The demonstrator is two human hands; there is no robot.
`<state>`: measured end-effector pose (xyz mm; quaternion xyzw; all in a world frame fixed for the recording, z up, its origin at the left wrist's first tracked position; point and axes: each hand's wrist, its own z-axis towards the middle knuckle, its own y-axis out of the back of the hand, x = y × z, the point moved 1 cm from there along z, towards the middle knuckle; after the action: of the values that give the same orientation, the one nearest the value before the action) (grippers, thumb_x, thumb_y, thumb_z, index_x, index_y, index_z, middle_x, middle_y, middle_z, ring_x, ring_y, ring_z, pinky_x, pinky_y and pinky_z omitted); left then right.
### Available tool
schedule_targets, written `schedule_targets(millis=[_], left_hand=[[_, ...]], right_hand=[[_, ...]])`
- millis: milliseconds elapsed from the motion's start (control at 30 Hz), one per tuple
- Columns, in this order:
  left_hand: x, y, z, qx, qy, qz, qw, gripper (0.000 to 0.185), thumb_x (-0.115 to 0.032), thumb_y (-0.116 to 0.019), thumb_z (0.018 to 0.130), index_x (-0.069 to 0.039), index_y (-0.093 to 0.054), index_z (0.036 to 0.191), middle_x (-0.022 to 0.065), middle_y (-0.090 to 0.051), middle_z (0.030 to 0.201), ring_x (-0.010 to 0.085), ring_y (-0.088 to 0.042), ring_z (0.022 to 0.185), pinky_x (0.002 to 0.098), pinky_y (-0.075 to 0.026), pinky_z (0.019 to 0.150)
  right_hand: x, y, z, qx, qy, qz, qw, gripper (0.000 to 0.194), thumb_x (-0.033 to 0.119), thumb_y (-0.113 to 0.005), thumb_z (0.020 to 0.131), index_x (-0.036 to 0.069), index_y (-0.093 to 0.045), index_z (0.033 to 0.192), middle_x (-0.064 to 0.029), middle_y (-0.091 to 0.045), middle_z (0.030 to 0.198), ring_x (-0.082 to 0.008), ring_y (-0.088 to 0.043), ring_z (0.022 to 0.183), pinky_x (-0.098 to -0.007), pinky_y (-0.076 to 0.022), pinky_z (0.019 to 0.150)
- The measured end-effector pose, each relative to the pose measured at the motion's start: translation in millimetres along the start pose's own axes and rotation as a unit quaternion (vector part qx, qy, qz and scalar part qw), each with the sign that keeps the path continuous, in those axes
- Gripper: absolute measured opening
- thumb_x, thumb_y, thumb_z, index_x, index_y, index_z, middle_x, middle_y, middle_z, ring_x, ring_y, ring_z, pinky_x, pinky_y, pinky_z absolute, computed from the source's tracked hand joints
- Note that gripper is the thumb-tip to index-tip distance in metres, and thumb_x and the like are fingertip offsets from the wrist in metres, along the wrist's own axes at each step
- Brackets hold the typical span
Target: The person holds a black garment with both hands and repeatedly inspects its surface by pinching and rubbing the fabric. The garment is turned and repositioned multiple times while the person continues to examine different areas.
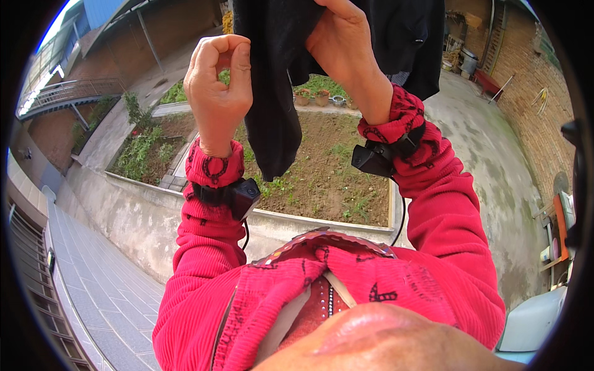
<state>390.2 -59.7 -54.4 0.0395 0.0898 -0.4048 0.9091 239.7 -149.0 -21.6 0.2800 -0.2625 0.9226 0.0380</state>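
Observation:
A black cloth garment (274, 92) hangs at the top of the view, and its upper part runs out of the frame. One narrow, sleeve-like or leg-like length of it dangles between my hands. My left hand (218, 88) pinches the garment's left edge between thumb and curled fingers. On the other side, my right hand (348, 51) is raised against the cloth and holds it. The right fingertips are cut off by the frame or hidden by the fabric. More black cloth (408, 41) hangs behind and to the right of that hand.
Below lies a bordered soil bed (325, 162) with small green plants. Potted flowers (321, 96) stand beyond it. Concrete paving (478, 153) runs along a brick wall (533, 120) at right. A grey tiled ledge (102, 278) is at lower left, a pale blue-white object (531, 320) at lower right.

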Motion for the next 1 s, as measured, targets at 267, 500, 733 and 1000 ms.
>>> schedule_targets(millis=[267,500,733,1000], left_hand=[[15,-5,13,0.049,-0.028,0.018,0.998,0.004,-0.002,-0.064,0.086,0.000,-0.060,0.085,0.0078,-0.060,0.079,0.0150,-0.057,0.063,0.0260,-0.046,0.059],[30,-8,19,0.046,0.056,-0.112,0.991,0.010,-0.010,-0.065,0.089,-0.001,-0.061,0.089,0.0031,-0.059,0.078,0.0092,-0.056,0.067,0.0231,-0.045,0.064],[23,-8,17,0.045,0.096,-0.235,0.966,0.008,-0.009,-0.062,0.092,-0.002,-0.060,0.093,-0.0050,-0.055,0.080,0.0017,-0.049,0.073,0.0167,-0.039,0.065],[-25,-2,41,0.004,-0.049,-0.160,0.986,0.004,-0.003,-0.062,0.089,0.001,-0.060,0.089,0.0028,-0.059,0.083,0.0085,-0.056,0.074,0.0212,-0.046,0.070]], right_hand=[[26,-2,12,0.021,-0.008,0.032,0.999,0.030,0.028,-0.057,0.088,0.004,-0.064,0.106,-0.0068,-0.069,0.098,-0.0201,-0.066,0.090,-0.0342,-0.0503,0.086],[51,-22,22,-0.027,0.045,-0.173,0.984,0.027,0.023,-0.055,0.089,0.002,-0.065,0.102,-0.0100,-0.070,0.096,-0.0212,-0.067,0.085,-0.0327,-0.0516,0.084],[76,-24,8,0.007,-0.021,-0.006,1.000,0.033,0.021,-0.049,0.093,-0.003,-0.062,0.111,-0.0154,-0.067,0.107,-0.0269,-0.067,0.094,-0.0380,-0.0529,0.087],[83,-38,4,0.018,-0.015,0.005,1.000,0.024,0.020,-0.053,0.092,0.000,-0.064,0.100,-0.0105,-0.069,0.093,-0.0205,-0.068,0.082,-0.0318,-0.0540,0.079]])
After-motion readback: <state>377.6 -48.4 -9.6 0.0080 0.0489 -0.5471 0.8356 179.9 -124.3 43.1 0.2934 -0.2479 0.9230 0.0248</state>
